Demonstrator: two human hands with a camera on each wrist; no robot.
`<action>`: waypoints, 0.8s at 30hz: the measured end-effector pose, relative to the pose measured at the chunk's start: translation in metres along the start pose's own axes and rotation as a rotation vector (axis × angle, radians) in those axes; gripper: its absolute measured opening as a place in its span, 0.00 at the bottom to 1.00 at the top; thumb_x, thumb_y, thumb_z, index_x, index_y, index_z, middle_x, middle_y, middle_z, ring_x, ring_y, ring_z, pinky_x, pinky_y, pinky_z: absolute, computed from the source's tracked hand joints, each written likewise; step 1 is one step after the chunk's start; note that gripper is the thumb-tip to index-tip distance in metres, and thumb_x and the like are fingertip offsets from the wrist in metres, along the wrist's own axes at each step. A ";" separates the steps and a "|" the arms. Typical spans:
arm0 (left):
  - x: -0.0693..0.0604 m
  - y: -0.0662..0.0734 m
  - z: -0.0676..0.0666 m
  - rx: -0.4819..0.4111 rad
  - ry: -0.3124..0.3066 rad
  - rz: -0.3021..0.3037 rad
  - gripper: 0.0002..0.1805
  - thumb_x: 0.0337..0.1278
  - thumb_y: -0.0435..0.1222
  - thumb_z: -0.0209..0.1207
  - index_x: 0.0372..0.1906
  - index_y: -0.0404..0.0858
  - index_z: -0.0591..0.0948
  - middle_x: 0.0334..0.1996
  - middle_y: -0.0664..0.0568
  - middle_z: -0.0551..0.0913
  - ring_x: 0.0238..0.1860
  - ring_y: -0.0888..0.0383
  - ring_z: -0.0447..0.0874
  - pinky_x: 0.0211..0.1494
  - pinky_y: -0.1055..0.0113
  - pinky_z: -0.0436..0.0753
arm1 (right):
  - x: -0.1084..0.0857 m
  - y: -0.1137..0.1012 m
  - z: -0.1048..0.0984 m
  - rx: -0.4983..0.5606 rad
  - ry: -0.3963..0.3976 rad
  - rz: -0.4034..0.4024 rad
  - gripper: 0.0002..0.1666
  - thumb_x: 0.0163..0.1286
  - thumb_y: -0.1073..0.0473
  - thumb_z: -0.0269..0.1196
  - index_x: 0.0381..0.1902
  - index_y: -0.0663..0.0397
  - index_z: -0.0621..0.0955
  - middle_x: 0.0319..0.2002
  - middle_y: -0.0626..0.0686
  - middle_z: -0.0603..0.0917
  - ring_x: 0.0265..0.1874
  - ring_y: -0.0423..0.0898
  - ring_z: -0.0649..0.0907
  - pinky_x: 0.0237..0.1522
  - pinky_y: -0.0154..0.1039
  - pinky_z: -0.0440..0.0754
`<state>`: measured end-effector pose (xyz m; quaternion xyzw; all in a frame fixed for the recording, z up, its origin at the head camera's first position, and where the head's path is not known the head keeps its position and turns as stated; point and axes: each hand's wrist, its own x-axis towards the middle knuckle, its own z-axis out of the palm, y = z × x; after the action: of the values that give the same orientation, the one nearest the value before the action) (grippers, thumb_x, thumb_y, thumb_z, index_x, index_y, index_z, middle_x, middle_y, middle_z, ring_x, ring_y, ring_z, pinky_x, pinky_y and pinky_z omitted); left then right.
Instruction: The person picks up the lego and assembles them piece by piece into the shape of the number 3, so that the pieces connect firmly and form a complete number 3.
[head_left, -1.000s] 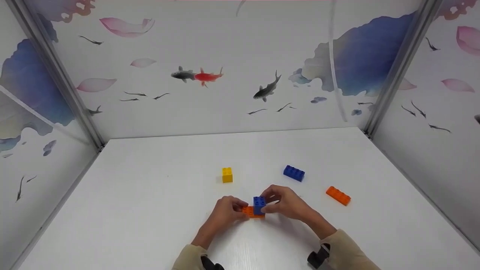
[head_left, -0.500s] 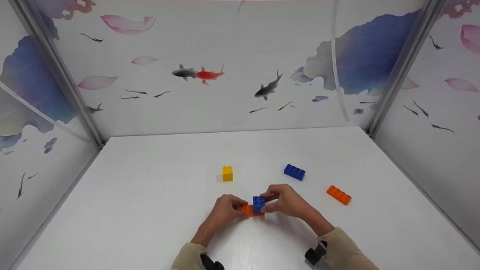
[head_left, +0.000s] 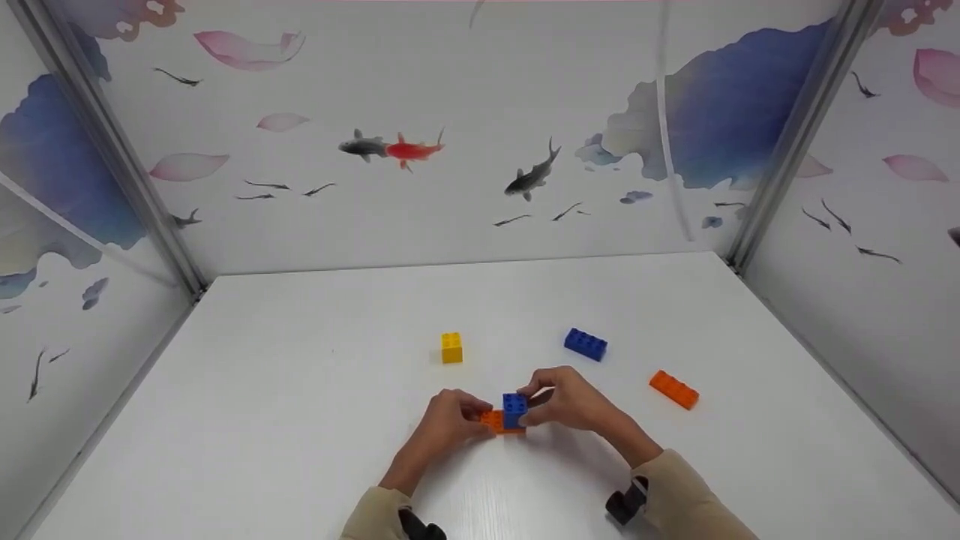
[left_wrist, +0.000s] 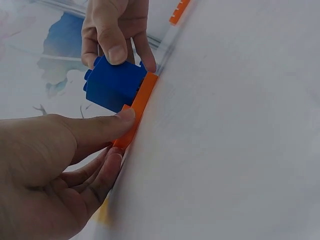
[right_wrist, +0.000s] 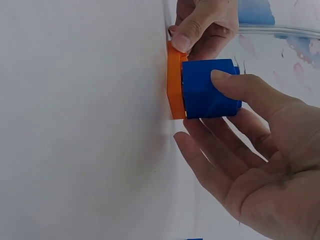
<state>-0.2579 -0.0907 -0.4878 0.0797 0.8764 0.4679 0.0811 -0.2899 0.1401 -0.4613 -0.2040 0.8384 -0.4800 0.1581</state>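
On white table [head_left: 300, 390], left hand [head_left: 448, 418] pinches flat orange brick [right_wrist: 175, 87], right hand [head_left: 568, 399] grips blue brick [right_wrist: 204, 92] over its right end; yellow brick [head_left: 451, 349] beyond.

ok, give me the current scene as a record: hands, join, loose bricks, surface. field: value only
left: left hand pinches a low orange plastic brick near its left end
right: right hand grips a blocky blue plastic brick by its sides
join: blue over orange's right end; narrow gap between them in the wrist views
loose_1: square yellow plastic brick, beyond the hands
loose_2: long blue plastic brick, right of yellow
loose_3: long orange plastic brick, farthest right
surface: white table
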 end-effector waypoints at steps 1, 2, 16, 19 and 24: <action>0.000 0.000 0.000 0.000 -0.001 -0.001 0.15 0.54 0.29 0.70 0.48 0.36 0.88 0.43 0.47 0.86 0.40 0.56 0.81 0.54 0.58 0.86 | 0.001 0.000 0.000 -0.006 -0.001 -0.001 0.14 0.56 0.64 0.75 0.41 0.54 0.86 0.48 0.56 0.88 0.49 0.53 0.88 0.55 0.48 0.86; 0.000 0.000 0.000 -0.002 -0.002 0.000 0.15 0.53 0.29 0.70 0.48 0.36 0.88 0.43 0.47 0.86 0.40 0.56 0.81 0.53 0.59 0.86 | 0.001 0.000 -0.001 -0.011 -0.002 -0.001 0.14 0.56 0.64 0.76 0.41 0.54 0.86 0.48 0.56 0.88 0.49 0.53 0.88 0.55 0.48 0.86; 0.003 -0.001 -0.002 -0.022 -0.012 -0.002 0.15 0.50 0.30 0.72 0.46 0.35 0.88 0.41 0.48 0.87 0.38 0.57 0.81 0.51 0.61 0.86 | 0.004 0.005 0.000 0.008 -0.015 0.034 0.12 0.56 0.63 0.75 0.38 0.53 0.85 0.52 0.56 0.87 0.50 0.53 0.88 0.53 0.45 0.87; 0.003 -0.002 -0.002 -0.023 -0.010 0.018 0.15 0.51 0.30 0.72 0.46 0.35 0.88 0.41 0.48 0.87 0.38 0.57 0.80 0.50 0.61 0.86 | 0.005 0.005 0.000 0.011 -0.016 0.037 0.11 0.57 0.63 0.75 0.38 0.52 0.85 0.52 0.55 0.86 0.51 0.53 0.88 0.53 0.45 0.87; 0.004 -0.002 -0.002 -0.025 -0.009 0.018 0.15 0.50 0.30 0.72 0.46 0.36 0.88 0.40 0.49 0.87 0.37 0.56 0.78 0.47 0.62 0.84 | 0.004 0.005 0.000 0.026 -0.014 0.049 0.12 0.57 0.62 0.75 0.39 0.51 0.85 0.53 0.55 0.86 0.51 0.53 0.87 0.53 0.45 0.87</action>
<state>-0.2621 -0.0930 -0.4887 0.0889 0.8694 0.4791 0.0819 -0.2947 0.1406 -0.4657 -0.1846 0.8359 -0.4852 0.1783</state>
